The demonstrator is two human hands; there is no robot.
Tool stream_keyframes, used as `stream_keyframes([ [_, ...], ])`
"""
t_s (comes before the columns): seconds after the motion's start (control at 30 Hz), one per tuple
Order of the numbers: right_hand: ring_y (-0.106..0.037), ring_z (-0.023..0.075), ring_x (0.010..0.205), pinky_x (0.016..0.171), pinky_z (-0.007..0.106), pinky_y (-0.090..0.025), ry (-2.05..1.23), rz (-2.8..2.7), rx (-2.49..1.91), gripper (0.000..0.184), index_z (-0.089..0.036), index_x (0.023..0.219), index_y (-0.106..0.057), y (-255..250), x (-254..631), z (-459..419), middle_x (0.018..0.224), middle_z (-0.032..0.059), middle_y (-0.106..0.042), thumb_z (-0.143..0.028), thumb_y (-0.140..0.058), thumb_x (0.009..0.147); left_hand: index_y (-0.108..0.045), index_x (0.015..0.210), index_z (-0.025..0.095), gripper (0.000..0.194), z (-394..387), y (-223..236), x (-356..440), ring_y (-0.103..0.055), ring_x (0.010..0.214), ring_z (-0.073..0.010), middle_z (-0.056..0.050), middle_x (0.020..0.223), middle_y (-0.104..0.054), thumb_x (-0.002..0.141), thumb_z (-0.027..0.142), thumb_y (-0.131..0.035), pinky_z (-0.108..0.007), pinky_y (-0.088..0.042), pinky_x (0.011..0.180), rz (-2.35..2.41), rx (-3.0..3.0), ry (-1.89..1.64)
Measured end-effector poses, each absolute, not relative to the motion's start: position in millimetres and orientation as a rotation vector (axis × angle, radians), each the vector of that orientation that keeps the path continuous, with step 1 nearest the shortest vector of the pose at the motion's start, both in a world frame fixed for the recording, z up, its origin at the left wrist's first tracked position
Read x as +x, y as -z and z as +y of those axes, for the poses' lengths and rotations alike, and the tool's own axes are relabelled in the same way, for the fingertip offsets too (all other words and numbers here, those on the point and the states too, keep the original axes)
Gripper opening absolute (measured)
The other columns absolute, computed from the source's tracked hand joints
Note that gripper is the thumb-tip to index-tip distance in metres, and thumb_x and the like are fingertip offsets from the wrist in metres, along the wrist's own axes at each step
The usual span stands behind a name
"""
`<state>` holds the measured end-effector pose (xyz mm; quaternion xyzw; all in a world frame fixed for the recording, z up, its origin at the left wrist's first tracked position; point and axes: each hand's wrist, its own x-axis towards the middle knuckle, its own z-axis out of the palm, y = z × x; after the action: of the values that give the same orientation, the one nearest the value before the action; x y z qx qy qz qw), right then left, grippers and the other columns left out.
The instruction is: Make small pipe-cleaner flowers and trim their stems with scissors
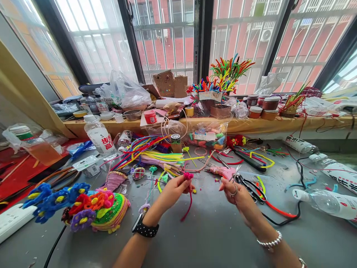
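Note:
My left hand [173, 192] pinches a magenta pipe-cleaner flower [188, 175] between thumb and fingers. Its fuzzy stem [187, 209] hangs down below the hand. To the right, my right hand [237, 197] is closed, with a slim silver metal tool [236, 171] rising from the fingers; its kind is not clear. A pink glue gun [222, 172] lies just beyond the gap between the hands. Black-handled scissors [252, 190] rest beside my right hand. Left of my left wrist are blue pipe-cleaner flowers [57, 199] and a stack of colourful fuzzy pieces [113, 212].
Bundled pipe cleaners [156, 156] spread across the table's middle. A water bottle [99, 136] stands at the left; more plastic bottles [331, 203] lie at the right. A black cable [299, 208] curves nearby. The sill [125, 125] carries jars, bags and a pipe-cleaner container [209, 96].

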<state>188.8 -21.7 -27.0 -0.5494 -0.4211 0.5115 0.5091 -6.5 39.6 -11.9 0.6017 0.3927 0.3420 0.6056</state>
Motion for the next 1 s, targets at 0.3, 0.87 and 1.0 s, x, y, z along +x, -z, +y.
stream_keyframes([
  [0.3, -0.051, 0.0217, 0.079, 0.07, 0.031, -0.037, -0.914, -1.32, -1.544, 0.053, -0.015, 0.074, -0.06, 43, 201, -14, 0.081, 0.0092, -0.059, -0.062, -0.036, 0.072, -0.052, 0.06, 0.015, 0.034, 36, 8, -4, -0.06, 0.047, -0.0175, -0.009, 0.055, -0.065, 0.068, 0.049, -0.049, -0.026, -0.043, 0.047, 1.022, 1.183, -0.669],
  [0.87, -0.051, 0.0263, 0.098, 0.084, 0.036, -0.034, -0.748, -1.509, -1.593, 0.04, -0.018, 0.077, -0.056, 53, 205, -5, 0.103, 0.0114, -0.058, -0.055, -0.041, 0.073, -0.058, 0.063, 0.02, 0.021, 33, 26, 4, -0.049, 0.056, -0.0152, -0.002, 0.06, -0.06, 0.074, 0.032, -0.046, -0.021, -0.032, 0.055, 0.956, 1.861, -0.688],
  [1.0, -0.047, 0.0262, 0.103, 0.087, 0.037, -0.031, -0.757, -1.543, -1.557, 0.042, -0.017, 0.074, -0.055, 55, 205, -1, 0.109, 0.0138, -0.055, -0.056, -0.039, 0.074, -0.059, 0.068, 0.019, 0.022, 33, 25, 5, -0.053, 0.065, -0.0168, -0.005, 0.072, -0.064, 0.075, 0.032, -0.044, -0.022, -0.034, 0.06, 0.986, 1.835, -0.696],
])
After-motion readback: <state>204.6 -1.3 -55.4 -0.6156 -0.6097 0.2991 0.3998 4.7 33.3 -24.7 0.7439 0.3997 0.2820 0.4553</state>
